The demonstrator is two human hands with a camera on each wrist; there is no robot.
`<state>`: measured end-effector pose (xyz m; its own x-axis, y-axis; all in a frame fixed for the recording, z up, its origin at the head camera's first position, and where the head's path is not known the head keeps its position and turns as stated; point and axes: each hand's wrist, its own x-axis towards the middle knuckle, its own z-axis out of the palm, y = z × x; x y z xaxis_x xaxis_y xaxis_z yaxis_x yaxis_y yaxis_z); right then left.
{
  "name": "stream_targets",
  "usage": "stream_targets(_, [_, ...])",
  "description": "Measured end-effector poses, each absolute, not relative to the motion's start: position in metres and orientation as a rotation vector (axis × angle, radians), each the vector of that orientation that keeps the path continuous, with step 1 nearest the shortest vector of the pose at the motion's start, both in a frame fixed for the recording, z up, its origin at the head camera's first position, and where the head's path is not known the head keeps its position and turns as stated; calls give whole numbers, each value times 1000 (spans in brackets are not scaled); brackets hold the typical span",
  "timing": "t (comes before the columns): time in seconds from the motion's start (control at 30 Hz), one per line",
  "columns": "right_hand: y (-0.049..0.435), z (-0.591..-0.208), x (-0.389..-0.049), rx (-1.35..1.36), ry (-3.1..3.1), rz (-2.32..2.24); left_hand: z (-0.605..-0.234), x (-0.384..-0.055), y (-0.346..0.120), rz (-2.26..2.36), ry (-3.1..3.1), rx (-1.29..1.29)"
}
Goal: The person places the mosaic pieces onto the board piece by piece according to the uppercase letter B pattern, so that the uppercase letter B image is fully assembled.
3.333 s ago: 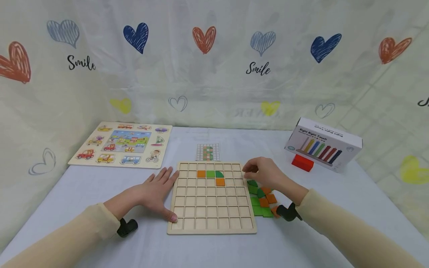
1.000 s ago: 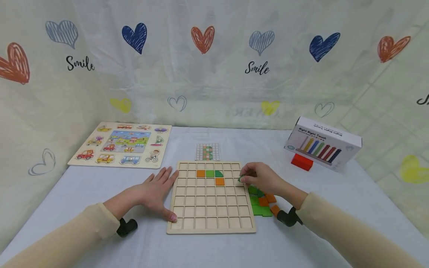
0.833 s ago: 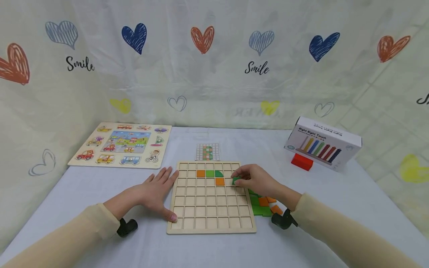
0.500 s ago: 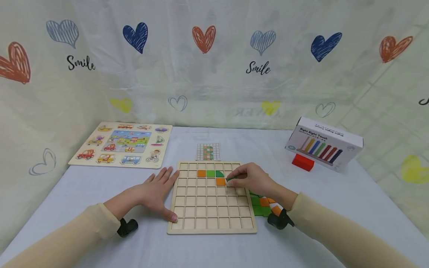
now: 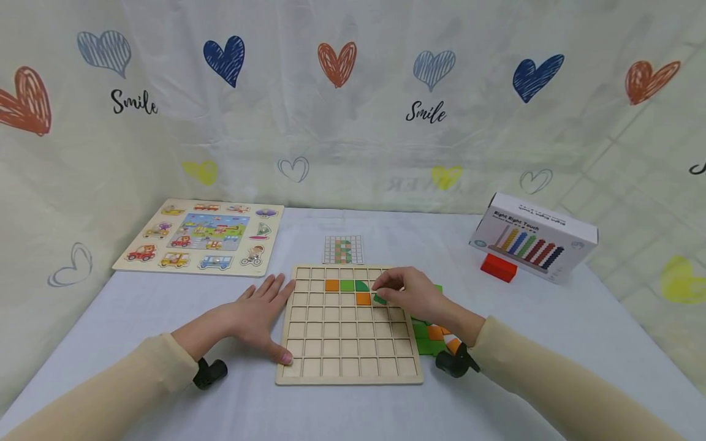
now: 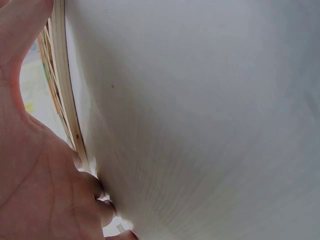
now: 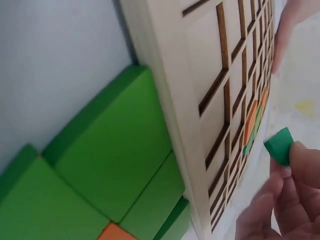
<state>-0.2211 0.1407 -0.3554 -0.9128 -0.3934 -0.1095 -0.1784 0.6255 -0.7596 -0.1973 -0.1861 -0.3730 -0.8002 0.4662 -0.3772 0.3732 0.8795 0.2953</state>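
With my left hand [image 5: 254, 318] spread against the board [image 5: 331, 349], gripping nothing, and my right hand [image 5: 410, 291] pinching the green piece [image 5: 379, 299] over it, I could, letting go at a tilt, lodge that piece crooked or jog the orange tile [image 5: 363, 299] just left of my pinch.

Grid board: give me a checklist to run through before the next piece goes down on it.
1. Dark green piece gripped: ok, pinched in the right hand.
2. Piece seated in a cell: not ok, the right wrist view shows it held clear of the grid board.
3. Board braced: ok, the left hand rests along its left edge.
4. Piece turned to match the pattern card: cannot tell, the card's print is too small.
5. Pattern card uncovered: ok, it lies in plain view behind the board.
6. All loose tiles visible: not ok, the right arm hides some.
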Motion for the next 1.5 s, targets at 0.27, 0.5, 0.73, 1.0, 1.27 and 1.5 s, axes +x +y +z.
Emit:
stream_targets(0.27, [134, -359, -220, -302, 2409, -1317, -372, -197, -186, 283, 2604, 614])
stream_targets(0.5, [123, -363, -217, -262, 2402, -1248, -372, -197, -185, 290, 2604, 611])
stream_targets(0.73, [118, -363, -214, -324, 2498, -1143, -371, -196, -185, 288, 2606, 613])
stream_targets(1.0, [111, -361, -214, -354, 2598, -1009, -371, -197, -185, 284, 2606, 608])
stream_targets(1.27, [109, -365, -216, -397, 2696, -893, -370, -197, -184, 286, 2593, 611])
stream_targets(1.5, [109, -368, -215, -395, 2713, -882, -372, -197, -185, 283, 2604, 606])
